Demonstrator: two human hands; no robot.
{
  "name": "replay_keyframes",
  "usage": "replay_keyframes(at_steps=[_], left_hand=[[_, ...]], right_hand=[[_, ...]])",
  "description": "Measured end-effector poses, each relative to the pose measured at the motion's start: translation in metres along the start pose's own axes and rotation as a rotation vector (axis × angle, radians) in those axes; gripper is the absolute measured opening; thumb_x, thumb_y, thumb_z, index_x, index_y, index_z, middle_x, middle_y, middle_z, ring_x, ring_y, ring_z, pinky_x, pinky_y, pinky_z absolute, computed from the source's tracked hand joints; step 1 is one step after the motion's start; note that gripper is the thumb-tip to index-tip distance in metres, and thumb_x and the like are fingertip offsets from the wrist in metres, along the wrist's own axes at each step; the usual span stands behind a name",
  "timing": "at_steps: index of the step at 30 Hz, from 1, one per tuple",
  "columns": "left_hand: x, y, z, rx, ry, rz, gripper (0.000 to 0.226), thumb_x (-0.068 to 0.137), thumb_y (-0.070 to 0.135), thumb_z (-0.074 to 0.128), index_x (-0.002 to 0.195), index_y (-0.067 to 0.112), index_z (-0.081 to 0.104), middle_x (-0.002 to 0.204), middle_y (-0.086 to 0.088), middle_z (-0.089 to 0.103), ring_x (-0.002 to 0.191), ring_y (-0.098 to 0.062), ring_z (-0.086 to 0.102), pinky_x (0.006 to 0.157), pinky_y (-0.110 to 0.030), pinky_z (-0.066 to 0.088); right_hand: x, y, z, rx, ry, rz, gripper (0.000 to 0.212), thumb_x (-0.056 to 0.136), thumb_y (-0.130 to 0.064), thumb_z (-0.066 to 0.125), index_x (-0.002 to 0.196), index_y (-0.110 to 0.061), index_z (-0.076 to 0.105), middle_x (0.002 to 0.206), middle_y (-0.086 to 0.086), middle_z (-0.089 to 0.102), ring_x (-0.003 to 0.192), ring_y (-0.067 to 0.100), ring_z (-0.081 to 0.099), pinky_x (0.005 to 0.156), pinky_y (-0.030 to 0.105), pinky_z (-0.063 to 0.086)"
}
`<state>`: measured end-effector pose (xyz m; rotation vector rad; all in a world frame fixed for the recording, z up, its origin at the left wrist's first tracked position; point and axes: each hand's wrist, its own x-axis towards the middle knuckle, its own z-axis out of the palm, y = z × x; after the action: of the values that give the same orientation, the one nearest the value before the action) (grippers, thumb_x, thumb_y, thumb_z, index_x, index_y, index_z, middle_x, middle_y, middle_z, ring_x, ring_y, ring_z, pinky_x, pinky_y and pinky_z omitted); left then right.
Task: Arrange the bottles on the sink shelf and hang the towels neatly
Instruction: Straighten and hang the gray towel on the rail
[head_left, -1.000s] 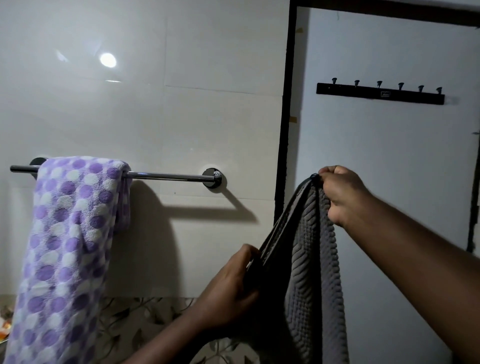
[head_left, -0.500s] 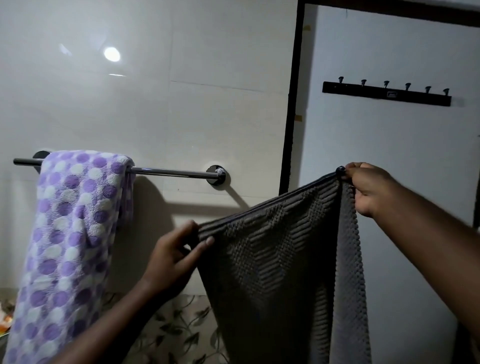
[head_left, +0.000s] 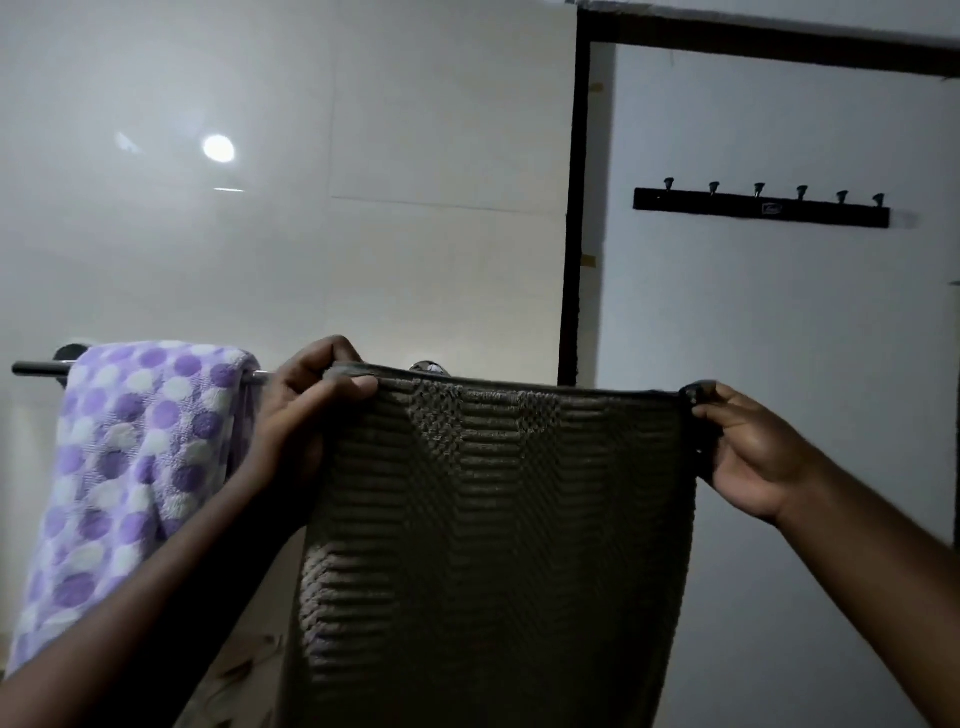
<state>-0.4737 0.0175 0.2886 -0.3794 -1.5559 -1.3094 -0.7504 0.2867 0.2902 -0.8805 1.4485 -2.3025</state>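
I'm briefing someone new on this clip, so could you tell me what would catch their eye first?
First, the dark ribbed towel stretched flat across the lower middle, its top corners pinched by the left hand and the right hand. Next, the purple dotted towel draped over the rail at the left. A row of hooks sits on the door, upper right.
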Motion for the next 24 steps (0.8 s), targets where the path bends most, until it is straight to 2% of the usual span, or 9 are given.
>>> replay_keyframes(at_steps=[3, 5, 8, 10, 13, 15, 18, 22, 24], left_hand=[[0.004, -0.022, 0.013, 0.100, 0.174, -0.259, 0.007, 0.087, -0.001, 0.061, 0.081, -0.003, 0.059, 0.052, 0.006, 0.061, 0.048, -0.002, 0.056, 0.047, -0.012, 0.045], [-0.006, -0.037, 0.020, 0.099, 0.269, -0.378, 0.015, 0.094, 0.006, 0.064, 0.080, 0.003, 0.066, 0.060, -0.002, 0.066, 0.050, -0.009, 0.061, 0.047, -0.017, 0.049], [-0.021, -0.046, 0.033, 0.060, 0.185, -0.396, 0.028, 0.095, 0.014, 0.067, 0.070, 0.008, 0.057, 0.058, -0.008, 0.059, 0.043, -0.015, 0.056, 0.042, -0.024, 0.049], [-0.027, -0.047, 0.052, 0.050, 0.088, -0.407, 0.023, 0.096, 0.015, 0.067, 0.074, 0.006, 0.061, 0.063, -0.014, 0.059, 0.046, -0.020, 0.055, 0.049, -0.032, 0.055], [-0.033, -0.050, 0.082, 0.153, 0.002, -0.412, 0.020, 0.095, 0.016, 0.069, 0.080, 0.003, 0.065, 0.068, -0.016, 0.065, 0.057, -0.024, 0.058, 0.058, -0.037, 0.050], [-0.036, -0.049, 0.093, 0.211, 0.001, -0.398, 0.023, 0.094, 0.019, 0.072, 0.084, -0.001, 0.067, 0.071, -0.023, 0.070, 0.063, -0.025, 0.058, 0.062, -0.040, 0.042], [-0.038, -0.048, 0.097, 0.217, 0.019, -0.377, 0.027, 0.089, 0.027, 0.074, 0.090, 0.000, 0.071, 0.088, -0.033, 0.071, 0.071, -0.025, 0.064, 0.067, -0.044, 0.048], [-0.035, -0.045, 0.098, 0.218, -0.004, -0.364, 0.015, 0.097, 0.019, 0.067, 0.090, 0.009, 0.076, 0.089, -0.022, 0.077, 0.080, -0.026, 0.072, 0.077, -0.045, 0.056], [-0.035, -0.044, 0.101, 0.213, -0.077, -0.370, 0.015, 0.097, 0.019, 0.063, 0.096, 0.013, 0.077, 0.093, -0.015, 0.079, 0.091, -0.032, 0.075, 0.085, -0.048, 0.057]], right_hand=[[0.007, 0.021, 0.018, -0.136, 0.239, 0.037, 0.032, 0.092, 0.012, 0.046, 0.082, -0.013, 0.064, 0.083, 0.012, 0.066, 0.062, 0.022, 0.062, 0.049, 0.026, 0.050], [0.009, 0.036, 0.036, -0.209, 0.346, -0.002, 0.029, 0.087, 0.015, 0.051, 0.083, -0.007, 0.069, 0.086, 0.017, 0.071, 0.067, 0.027, 0.065, 0.048, 0.026, 0.054], [-0.004, 0.049, 0.071, -0.212, 0.373, -0.177, 0.028, 0.084, 0.011, 0.059, 0.075, -0.011, 0.074, 0.082, 0.015, 0.076, 0.077, 0.031, 0.071, 0.074, 0.041, 0.062], [-0.020, 0.055, 0.098, -0.238, 0.333, -0.289, 0.028, 0.083, 0.007, 0.064, 0.071, -0.015, 0.076, 0.080, 0.009, 0.078, 0.082, 0.031, 0.074, 0.084, 0.045, 0.061], [-0.049, 0.067, 0.129, -0.380, 0.206, -0.422, 0.028, 0.083, 0.002, 0.068, 0.073, -0.022, 0.079, 0.078, -0.007, 0.079, 0.078, 0.010, 0.075, 0.081, 0.037, 0.063], [-0.063, 0.071, 0.137, -0.501, 0.141, -0.486, 0.028, 0.084, -0.002, 0.067, 0.079, -0.026, 0.080, 0.084, -0.012, 0.078, 0.081, 0.001, 0.073, 0.082, 0.034, 0.062], [-0.071, 0.067, 0.129, -0.544, 0.085, -0.534, 0.025, 0.087, -0.006, 0.068, 0.089, -0.027, 0.081, 0.094, -0.015, 0.077, 0.092, -0.003, 0.071, 0.091, 0.031, 0.059], [-0.078, 0.065, 0.113, -0.540, -0.064, -0.576, 0.032, 0.083, -0.006, 0.073, 0.106, -0.029, 0.079, 0.106, -0.017, 0.073, 0.106, -0.002, 0.067, 0.098, 0.027, 0.055], [-0.077, 0.066, 0.106, -0.562, -0.086, -0.607, 0.040, 0.080, -0.002, 0.076, 0.110, -0.029, 0.077, 0.108, -0.017, 0.071, 0.107, -0.002, 0.067, 0.097, 0.024, 0.054]])
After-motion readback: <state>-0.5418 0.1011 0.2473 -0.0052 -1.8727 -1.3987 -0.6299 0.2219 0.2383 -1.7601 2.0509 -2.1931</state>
